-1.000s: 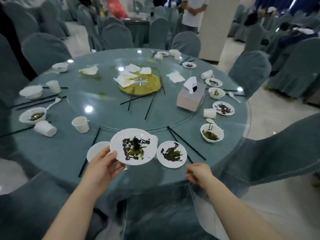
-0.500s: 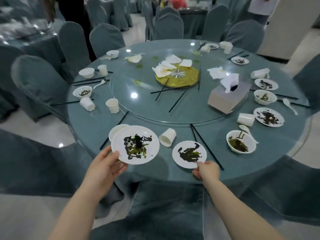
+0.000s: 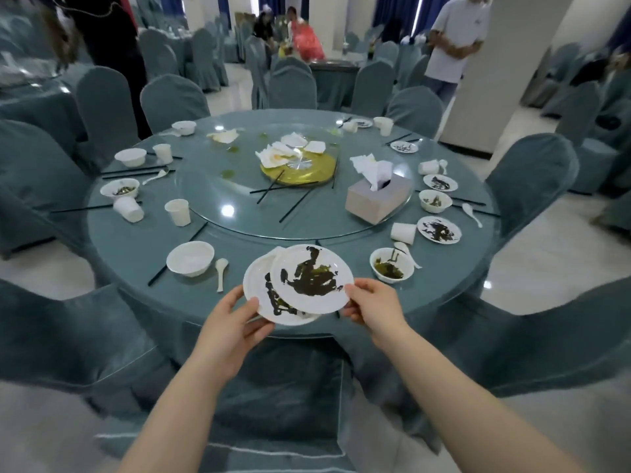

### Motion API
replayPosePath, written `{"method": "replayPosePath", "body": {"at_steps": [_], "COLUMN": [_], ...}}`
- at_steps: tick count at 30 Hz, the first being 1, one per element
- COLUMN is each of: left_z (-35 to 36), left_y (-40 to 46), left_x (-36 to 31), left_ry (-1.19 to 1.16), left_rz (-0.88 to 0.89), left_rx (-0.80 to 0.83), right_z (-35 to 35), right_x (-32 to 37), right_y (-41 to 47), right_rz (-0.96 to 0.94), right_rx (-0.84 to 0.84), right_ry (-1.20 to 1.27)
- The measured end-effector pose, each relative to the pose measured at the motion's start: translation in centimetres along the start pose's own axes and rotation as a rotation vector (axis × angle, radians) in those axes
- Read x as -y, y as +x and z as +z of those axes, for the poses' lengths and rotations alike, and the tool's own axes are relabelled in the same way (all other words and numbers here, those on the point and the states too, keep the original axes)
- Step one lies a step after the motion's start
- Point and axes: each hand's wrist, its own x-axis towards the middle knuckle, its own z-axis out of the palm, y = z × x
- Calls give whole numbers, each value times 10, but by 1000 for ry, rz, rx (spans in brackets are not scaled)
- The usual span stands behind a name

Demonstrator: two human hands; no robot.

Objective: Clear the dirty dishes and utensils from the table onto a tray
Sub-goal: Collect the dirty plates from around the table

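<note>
Two dirty white plates hang above the near edge of the round table (image 3: 129,254). My left hand (image 3: 232,327) grips the lower plate (image 3: 259,288) at its near rim. My right hand (image 3: 374,308) pinches the right rim of the upper plate (image 3: 312,279), which is smeared with dark sauce and overlaps the lower one. An empty white bowl (image 3: 190,258) and a white spoon (image 3: 221,273) lie to the left. A dirty bowl (image 3: 392,264) with a spoon sits to the right. No tray is in view.
More soiled plates (image 3: 438,229), bowls, paper cups (image 3: 178,212) and black chopsticks ring the table. A tissue box (image 3: 377,198) and a yellow dish with napkins (image 3: 298,167) stand on the glass turntable. Covered chairs surround the table; people stand at the back.
My right hand took the small sauce-smeared plate off the table and brought it over the plate in my left hand. The view shifted, showing more of the room.
</note>
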Motion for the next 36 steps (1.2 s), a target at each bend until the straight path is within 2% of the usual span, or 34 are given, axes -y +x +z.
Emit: {"method": "replayPosePath", "body": {"at_steps": [5,14,25,31,36], "left_z": [22,134,292,340,354], "left_y": [-8,18,172,230,250], "left_x": [6,3,42,54,56], "left_ry": [-6,6,2,-47,-36], "left_rz": [9,41,-50,-80,-85], "left_rx": [49,177,106,1,-85], "right_z": [1,-89,-226,-284,-307], "right_x": [8,50,72,50,15], "right_y": [-14,21,211,320,396], "right_rz": [11,-53,71,232,355], "right_rx": [29,-10,42,-50,-155], "right_ry": [48,110,166,157,-1]}}
